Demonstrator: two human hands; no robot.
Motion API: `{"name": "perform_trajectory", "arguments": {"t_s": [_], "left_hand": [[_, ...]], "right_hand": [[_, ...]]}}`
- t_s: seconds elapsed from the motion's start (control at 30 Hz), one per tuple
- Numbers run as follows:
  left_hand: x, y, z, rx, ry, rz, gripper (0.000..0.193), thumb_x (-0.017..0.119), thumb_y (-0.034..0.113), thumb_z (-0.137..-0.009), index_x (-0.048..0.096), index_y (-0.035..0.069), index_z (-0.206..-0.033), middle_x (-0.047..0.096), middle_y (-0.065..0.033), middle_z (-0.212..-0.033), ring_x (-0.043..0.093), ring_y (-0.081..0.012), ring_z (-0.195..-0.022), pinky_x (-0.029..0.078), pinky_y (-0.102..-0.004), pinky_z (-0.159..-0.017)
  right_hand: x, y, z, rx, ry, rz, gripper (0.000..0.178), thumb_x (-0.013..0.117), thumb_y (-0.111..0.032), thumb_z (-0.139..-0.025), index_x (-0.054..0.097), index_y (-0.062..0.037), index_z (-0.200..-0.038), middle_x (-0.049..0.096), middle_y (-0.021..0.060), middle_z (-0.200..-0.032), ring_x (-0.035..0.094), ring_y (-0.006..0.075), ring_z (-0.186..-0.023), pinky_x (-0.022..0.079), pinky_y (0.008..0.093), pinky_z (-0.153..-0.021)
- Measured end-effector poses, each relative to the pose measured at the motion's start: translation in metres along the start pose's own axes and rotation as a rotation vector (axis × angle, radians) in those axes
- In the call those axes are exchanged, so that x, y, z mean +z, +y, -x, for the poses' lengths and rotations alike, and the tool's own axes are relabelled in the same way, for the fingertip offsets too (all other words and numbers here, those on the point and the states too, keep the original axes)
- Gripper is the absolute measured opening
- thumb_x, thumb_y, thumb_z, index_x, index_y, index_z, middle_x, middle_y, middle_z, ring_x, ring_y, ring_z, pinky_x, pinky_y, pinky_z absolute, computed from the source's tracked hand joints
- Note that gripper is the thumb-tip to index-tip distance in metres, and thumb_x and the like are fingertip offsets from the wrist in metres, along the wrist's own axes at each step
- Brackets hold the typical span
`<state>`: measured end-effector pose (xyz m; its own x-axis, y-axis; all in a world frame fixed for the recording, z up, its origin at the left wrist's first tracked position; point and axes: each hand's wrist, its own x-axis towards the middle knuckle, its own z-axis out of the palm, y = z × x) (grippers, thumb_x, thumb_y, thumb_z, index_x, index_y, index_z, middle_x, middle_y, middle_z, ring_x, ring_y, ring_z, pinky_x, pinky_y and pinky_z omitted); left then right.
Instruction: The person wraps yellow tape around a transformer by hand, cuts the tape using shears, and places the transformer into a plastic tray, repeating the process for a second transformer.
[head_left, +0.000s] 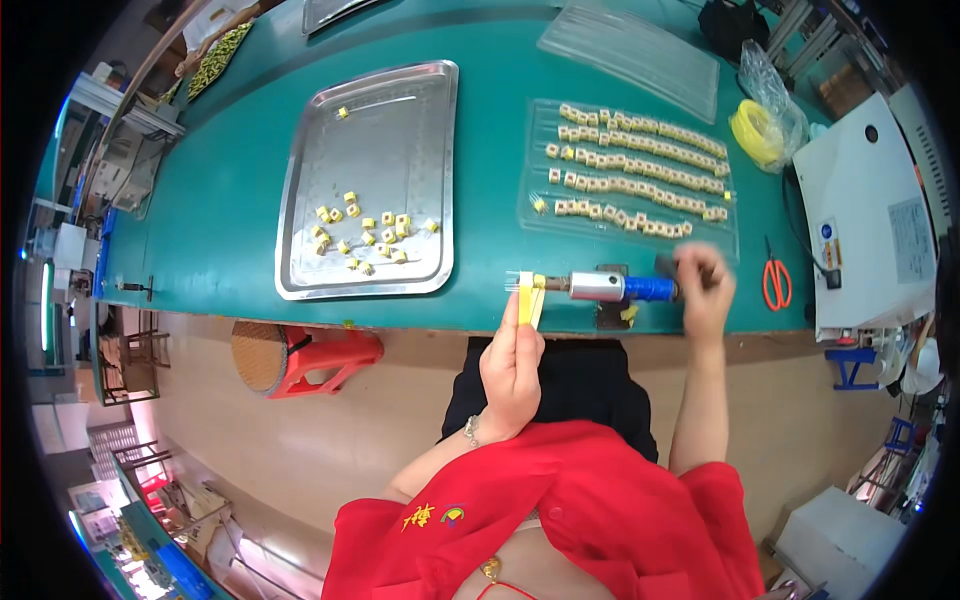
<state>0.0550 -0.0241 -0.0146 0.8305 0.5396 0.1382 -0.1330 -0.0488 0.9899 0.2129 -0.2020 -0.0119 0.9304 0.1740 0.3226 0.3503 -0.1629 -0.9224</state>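
My left hand [512, 365] pinches a folded strip of yellow tape [531, 308] between thumb and fingers. The tape runs up to a small yellow-wrapped coil part [530, 281] with thin pins, sitting on the tip of a hand-cranked winder. The winder has a silver cylinder [597, 286] and a blue body [650, 289] and lies across a dark base at the bench's front edge. My right hand [705, 290] is at the winder's right end, fingers curled round what looks like its dark crank handle [668, 265]; motion blurs it.
A metal tray [365, 290] with loose yellow coil parts stands at left. Rows of similar parts fill a clear plastic tray [528, 190] behind the winder. Orange-handled scissors [776, 284] lie at right, beside a white machine [870, 220]. Yellow tape rolls [757, 133] sit farther back.
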Motion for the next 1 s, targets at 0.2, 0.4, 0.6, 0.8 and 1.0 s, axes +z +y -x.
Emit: {"name": "perform_trajectory", "arguments": {"t_s": [0.2,0.4,0.6,0.8,1.0], "left_hand": [[0.001,0.006,-0.006,-0.070,-0.017,0.122,0.040,0.038,0.011,-0.096,0.036,-0.006,-0.131,0.040,0.0020,-0.063,0.036,-0.0041,-0.056,0.032,-0.0181,-0.050],[0.001,0.007,-0.007,-0.069,-0.025,0.128,0.040,0.038,0.014,-0.097,0.036,-0.006,-0.131,0.038,0.0031,-0.064,0.034,-0.0037,-0.056,0.031,-0.0177,-0.050],[0.000,0.010,-0.007,-0.034,-0.030,0.109,0.040,0.037,0.016,-0.097,0.037,-0.004,-0.132,0.038,0.0033,-0.064,0.034,-0.0033,-0.056,0.031,-0.0178,-0.050],[-0.002,0.010,-0.004,-0.055,-0.030,0.173,0.040,0.037,0.017,-0.097,0.037,-0.001,-0.132,0.038,0.0036,-0.064,0.034,-0.0032,-0.056,0.030,-0.0180,-0.049],[0.002,0.003,-0.002,-0.032,0.004,0.149,0.039,0.037,0.016,-0.097,0.038,-0.001,-0.132,0.037,0.0042,-0.063,0.034,-0.0032,-0.055,0.030,-0.0181,-0.049]], "right_hand": [[-0.031,-0.048,0.073,0.041,-0.059,-0.126,0.005,0.058,-0.004,-0.085,0.057,-0.0026,-0.089,0.048,-0.0004,-0.079,0.036,0.0036,-0.060,0.025,0.0175,-0.052],[-0.031,-0.043,0.075,0.063,-0.065,-0.155,0.007,0.059,-0.004,-0.084,0.057,-0.0015,-0.090,0.048,-0.0012,-0.078,0.036,0.0038,-0.062,0.026,0.0180,-0.053],[-0.025,-0.031,0.074,0.096,-0.050,-0.145,0.007,0.058,-0.003,-0.085,0.058,-0.0027,-0.092,0.048,-0.0029,-0.079,0.037,0.0017,-0.059,0.026,0.0171,-0.049],[-0.030,-0.047,0.072,0.067,-0.001,-0.200,0.007,0.060,-0.003,-0.084,0.059,-0.0016,-0.091,0.052,-0.0020,-0.082,0.039,0.0020,-0.059,0.028,0.0164,-0.051],[-0.016,-0.057,-0.002,-0.175,0.071,-0.214,0.007,0.055,-0.003,-0.086,0.059,-0.0012,-0.092,0.053,-0.0004,-0.076,0.041,0.0038,-0.057,0.030,0.0175,-0.049]]}}
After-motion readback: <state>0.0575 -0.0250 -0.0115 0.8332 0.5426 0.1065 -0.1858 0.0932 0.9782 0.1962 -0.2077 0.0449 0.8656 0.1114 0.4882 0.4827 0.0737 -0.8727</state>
